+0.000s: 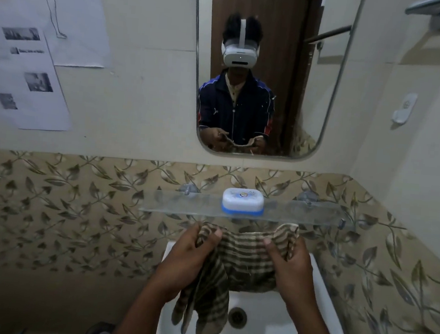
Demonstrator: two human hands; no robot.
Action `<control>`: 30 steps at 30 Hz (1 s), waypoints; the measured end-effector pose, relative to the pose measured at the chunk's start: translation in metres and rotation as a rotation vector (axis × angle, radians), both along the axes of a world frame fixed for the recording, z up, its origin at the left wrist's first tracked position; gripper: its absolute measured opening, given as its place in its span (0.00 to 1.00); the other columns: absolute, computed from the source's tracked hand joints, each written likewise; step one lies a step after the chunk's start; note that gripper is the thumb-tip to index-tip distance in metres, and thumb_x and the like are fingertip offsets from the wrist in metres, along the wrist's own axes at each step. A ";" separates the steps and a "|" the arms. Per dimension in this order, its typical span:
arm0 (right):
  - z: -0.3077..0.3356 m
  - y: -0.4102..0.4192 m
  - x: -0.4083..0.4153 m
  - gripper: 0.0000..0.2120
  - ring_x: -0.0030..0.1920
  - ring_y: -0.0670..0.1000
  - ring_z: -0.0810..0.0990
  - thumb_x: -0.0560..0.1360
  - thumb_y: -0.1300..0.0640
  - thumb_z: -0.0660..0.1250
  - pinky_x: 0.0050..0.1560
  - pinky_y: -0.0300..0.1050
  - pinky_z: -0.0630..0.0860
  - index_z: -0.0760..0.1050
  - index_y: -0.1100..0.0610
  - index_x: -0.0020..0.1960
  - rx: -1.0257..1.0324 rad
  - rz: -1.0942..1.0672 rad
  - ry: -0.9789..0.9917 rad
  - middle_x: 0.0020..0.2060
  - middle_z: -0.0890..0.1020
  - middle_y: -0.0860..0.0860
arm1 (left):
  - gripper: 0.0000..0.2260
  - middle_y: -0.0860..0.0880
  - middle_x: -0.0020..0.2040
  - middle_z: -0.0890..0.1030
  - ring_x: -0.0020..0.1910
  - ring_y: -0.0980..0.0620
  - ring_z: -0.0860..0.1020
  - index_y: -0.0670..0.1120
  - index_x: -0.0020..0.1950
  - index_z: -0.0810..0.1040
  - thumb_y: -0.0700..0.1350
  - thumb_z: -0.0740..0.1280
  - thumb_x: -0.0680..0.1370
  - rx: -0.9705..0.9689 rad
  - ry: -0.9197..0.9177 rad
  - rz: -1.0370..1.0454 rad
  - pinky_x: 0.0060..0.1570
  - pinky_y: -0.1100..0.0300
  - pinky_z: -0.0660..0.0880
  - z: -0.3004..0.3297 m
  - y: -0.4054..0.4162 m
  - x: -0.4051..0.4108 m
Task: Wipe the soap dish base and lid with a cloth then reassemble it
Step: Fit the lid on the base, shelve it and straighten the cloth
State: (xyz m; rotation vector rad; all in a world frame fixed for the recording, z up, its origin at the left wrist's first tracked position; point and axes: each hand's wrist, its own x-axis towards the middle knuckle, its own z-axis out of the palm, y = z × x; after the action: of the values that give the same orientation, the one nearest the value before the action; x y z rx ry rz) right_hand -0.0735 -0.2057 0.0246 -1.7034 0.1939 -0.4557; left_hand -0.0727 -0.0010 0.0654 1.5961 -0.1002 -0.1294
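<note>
Hands: left hand (pixel 192 252) and right hand (pixel 289 263) each grip the striped cloth (pixel 242 259), lower centre.
Soap dish (pixel 243 201): lid on, centre, on glass shelf (pixel 183 203).
Around: sink (pixel 317 284) below, mirror (pixel 323 101) above.
Hidden: tap, behind cloth.

**Hidden and cut off at the basin**

The cloth (pixel 234 258) covers the basin's (pixel 318 282) rear rim and the fingers of both hands. The picture's bottom edge cuts the basin's front and both forearms. The label on the soap dish (pixel 243 201) lid is too small to read. The printed sheets (pixel 31 91) are blurred.
</note>
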 end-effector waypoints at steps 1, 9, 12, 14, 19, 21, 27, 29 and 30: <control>-0.003 -0.001 0.001 0.23 0.58 0.50 0.79 0.74 0.52 0.72 0.51 0.39 0.74 0.69 0.50 0.66 -0.067 -0.045 0.031 0.57 0.80 0.46 | 0.10 0.55 0.53 0.86 0.55 0.56 0.83 0.52 0.57 0.80 0.55 0.67 0.79 0.056 -0.037 -0.021 0.62 0.50 0.78 0.004 0.000 0.000; -0.001 0.038 -0.031 0.14 0.34 0.46 0.77 0.73 0.42 0.71 0.36 0.43 0.74 0.72 0.49 0.35 -0.381 0.020 -0.304 0.32 0.76 0.45 | 0.15 0.50 0.37 0.75 0.36 0.55 0.74 0.45 0.45 0.72 0.57 0.67 0.79 0.339 -0.239 0.015 0.43 0.52 0.75 0.016 -0.015 0.017; -0.005 0.051 -0.033 0.17 0.33 0.47 0.77 0.67 0.36 0.72 0.35 0.44 0.74 0.75 0.50 0.37 -0.479 0.222 -0.191 0.31 0.78 0.46 | 0.17 0.48 0.37 0.75 0.37 0.54 0.74 0.43 0.46 0.71 0.56 0.67 0.79 0.291 -0.227 0.060 0.43 0.51 0.76 0.017 -0.019 0.019; -0.009 0.053 -0.030 0.12 0.35 0.46 0.78 0.65 0.41 0.70 0.38 0.44 0.77 0.78 0.47 0.44 -0.469 0.242 -0.147 0.34 0.80 0.45 | 0.16 0.51 0.36 0.73 0.36 0.55 0.73 0.44 0.44 0.70 0.56 0.68 0.79 0.282 -0.217 0.072 0.42 0.53 0.75 0.019 -0.019 0.020; -0.018 0.035 -0.027 0.06 0.42 0.46 0.81 0.69 0.47 0.73 0.42 0.42 0.78 0.81 0.46 0.45 -0.362 0.295 -0.135 0.40 0.79 0.44 | 0.19 0.49 0.37 0.75 0.38 0.53 0.76 0.42 0.46 0.71 0.58 0.68 0.78 0.260 -0.189 0.085 0.42 0.53 0.76 0.019 -0.015 0.024; -0.017 0.031 -0.026 0.05 0.47 0.46 0.80 0.71 0.46 0.71 0.46 0.39 0.77 0.79 0.46 0.43 -0.375 0.328 -0.156 0.44 0.77 0.43 | 0.19 0.48 0.38 0.76 0.38 0.53 0.77 0.41 0.47 0.71 0.57 0.68 0.78 0.246 -0.187 0.089 0.43 0.54 0.77 0.020 -0.015 0.024; -0.020 0.041 -0.028 0.03 0.44 0.45 0.81 0.76 0.50 0.69 0.41 0.34 0.76 0.79 0.49 0.44 -0.337 0.305 -0.203 0.41 0.81 0.43 | 0.17 0.41 0.48 0.82 0.49 0.44 0.83 0.42 0.51 0.76 0.56 0.67 0.79 0.165 -0.174 0.171 0.52 0.48 0.80 0.023 -0.020 0.025; -0.019 0.043 -0.029 0.07 0.42 0.45 0.83 0.72 0.52 0.73 0.40 0.37 0.79 0.77 0.47 0.49 -0.255 0.309 -0.139 0.42 0.82 0.43 | 0.16 0.42 0.48 0.83 0.50 0.44 0.83 0.44 0.51 0.76 0.57 0.67 0.79 0.163 -0.182 0.189 0.54 0.45 0.81 0.024 -0.020 0.027; -0.018 0.043 -0.029 0.11 0.39 0.46 0.83 0.70 0.53 0.74 0.39 0.39 0.79 0.76 0.46 0.51 -0.187 0.332 -0.096 0.42 0.83 0.43 | 0.15 0.42 0.48 0.83 0.51 0.43 0.82 0.44 0.51 0.76 0.57 0.67 0.79 0.165 -0.187 0.192 0.54 0.44 0.81 0.025 -0.020 0.027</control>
State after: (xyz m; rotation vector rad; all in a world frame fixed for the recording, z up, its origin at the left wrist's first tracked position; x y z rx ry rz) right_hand -0.1023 -0.1627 0.0066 -1.8482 -0.2056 -0.3131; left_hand -0.0456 -0.0212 0.0901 1.7712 -0.0819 0.1651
